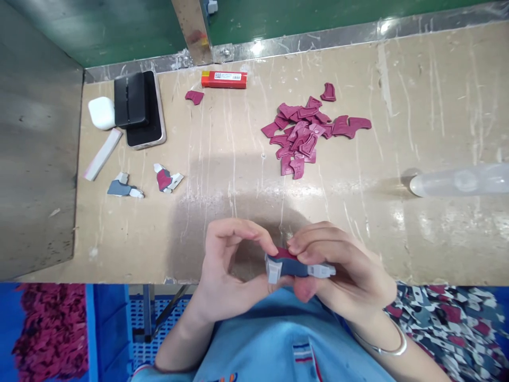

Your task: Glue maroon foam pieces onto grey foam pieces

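Observation:
Both hands meet at the near edge of the worktable (238, 212). My left hand (228, 270) and my right hand (342, 268) together pinch a small layered piece (296, 265): dark blue-grey with white tabs at its ends and a magenta part on top. A heap of magenta cut pieces (304, 135) lies farther back on the table, out of both hands' touch. Two assembled pieces, a grey-and-white piece (123, 187) and a magenta-and-white piece (167, 179), lie at the left.
A phone with a black block on it (139, 109), a white earbud case (102, 112), a white strip (102, 154) and a red box (224, 79) sit at the back left. A clear bottle (461, 180) lies at the right. Bins of magenta scraps (50, 331) and mixed pieces (449, 318) flank my lap.

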Demonstrator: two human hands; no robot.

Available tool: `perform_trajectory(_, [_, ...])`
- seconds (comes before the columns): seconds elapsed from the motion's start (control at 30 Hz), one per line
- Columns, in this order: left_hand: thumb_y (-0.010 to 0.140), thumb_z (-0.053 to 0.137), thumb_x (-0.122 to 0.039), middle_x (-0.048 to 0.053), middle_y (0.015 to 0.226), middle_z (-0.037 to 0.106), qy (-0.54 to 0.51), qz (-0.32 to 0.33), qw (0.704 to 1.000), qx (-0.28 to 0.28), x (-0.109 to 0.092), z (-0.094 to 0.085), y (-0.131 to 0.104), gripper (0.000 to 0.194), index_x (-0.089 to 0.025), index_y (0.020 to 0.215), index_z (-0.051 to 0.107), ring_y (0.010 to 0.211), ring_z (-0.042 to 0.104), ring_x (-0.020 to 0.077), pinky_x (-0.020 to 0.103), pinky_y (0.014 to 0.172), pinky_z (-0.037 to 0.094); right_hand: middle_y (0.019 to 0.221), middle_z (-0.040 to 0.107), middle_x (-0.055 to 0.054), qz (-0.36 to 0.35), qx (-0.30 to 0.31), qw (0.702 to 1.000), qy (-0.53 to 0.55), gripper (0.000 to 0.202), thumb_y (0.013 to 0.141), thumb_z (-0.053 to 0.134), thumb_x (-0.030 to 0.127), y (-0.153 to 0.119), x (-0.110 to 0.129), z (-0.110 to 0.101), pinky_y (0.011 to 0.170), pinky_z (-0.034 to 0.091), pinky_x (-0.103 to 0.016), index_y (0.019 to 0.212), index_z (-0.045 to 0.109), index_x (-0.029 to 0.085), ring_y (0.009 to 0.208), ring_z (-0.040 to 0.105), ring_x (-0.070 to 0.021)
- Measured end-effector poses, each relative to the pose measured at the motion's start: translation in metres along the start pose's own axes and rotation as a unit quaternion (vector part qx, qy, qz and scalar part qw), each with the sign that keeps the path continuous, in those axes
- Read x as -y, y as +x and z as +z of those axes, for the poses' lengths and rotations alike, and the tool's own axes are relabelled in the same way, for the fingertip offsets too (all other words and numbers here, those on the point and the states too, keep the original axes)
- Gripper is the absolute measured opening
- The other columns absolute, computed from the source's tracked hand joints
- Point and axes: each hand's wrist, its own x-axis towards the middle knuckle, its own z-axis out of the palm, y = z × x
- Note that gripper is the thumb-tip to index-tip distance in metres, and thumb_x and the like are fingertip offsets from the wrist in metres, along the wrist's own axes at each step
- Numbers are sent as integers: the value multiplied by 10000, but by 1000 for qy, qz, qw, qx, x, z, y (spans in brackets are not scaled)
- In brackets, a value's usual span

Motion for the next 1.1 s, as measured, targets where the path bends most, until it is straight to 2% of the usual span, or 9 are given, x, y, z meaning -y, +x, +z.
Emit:
perform_trajectory(0.1, [844, 968, -183, -47, 902, 689, 2, 4, 1000, 5, -1, 0, 2, 559, -285, 1228, 576, 802, 721, 127, 207, 733, 620, 840, 806, -37, 3, 7, 1000, 1, 163, 969, 860, 301, -1, 0, 0, 669, 693, -344, 1045, 736, 227, 743, 799, -222])
perform_trajectory(0.23, [858, 960, -169, -63, 885, 680, -12, -6, 1000, 22, -1, 1, 1, 580, -293, 1235, 539, 779, 715, 112, 191, 715, 607, 835, 803, -45, 3, -3, 1000, 11, 193, 1008, 813, 384, -2, -2, 1, 680, 688, -328, 1043, 731, 212, 752, 796, -210])
perform_trajectory(0.5, [869, 957, -184, -57, 900, 681, -9, -34, 999, 10, -3, 3, -2, 524, -288, 1161, 534, 788, 712, 114, 175, 663, 572, 820, 798, -40, 9, -23, 999, 23, 201, 1004, 815, 404, -5, -5, 5, 647, 678, -357, 1103, 771, 234, 724, 787, -225])
perform_trajectory(0.67, [811, 1003, -199, -61, 934, 666, -6, -40, 999, 11, -4, 1, 1, 649, -318, 1293, 585, 808, 688, 111, 183, 722, 599, 839, 803, -48, 16, -29, 999, 29, 212, 1000, 821, 409, -9, -6, 6, 666, 681, -350, 1069, 745, 224, 744, 790, -221])
perform_trajectory(0.77, [836, 979, -169, -74, 930, 650, -27, -62, 997, 30, -6, 0, 1, 700, -355, 1368, 563, 793, 677, 96, 158, 704, 585, 847, 808, -52, 20, -33, 999, 32, 214, 998, 825, 402, -10, -6, 7, 695, 682, -329, 1041, 738, 212, 759, 791, -207])
perform_trajectory(1.1, [859, 965, -205, -63, 897, 626, -45, -73, 995, 52, -5, -3, 2, 633, -342, 1327, 560, 751, 678, 98, 138, 646, 579, 820, 797, -40, 8, -16, 1000, 18, 217, 1030, 790, 408, -9, -5, 7, 696, 688, -319, 1019, 705, 209, 755, 794, -197])
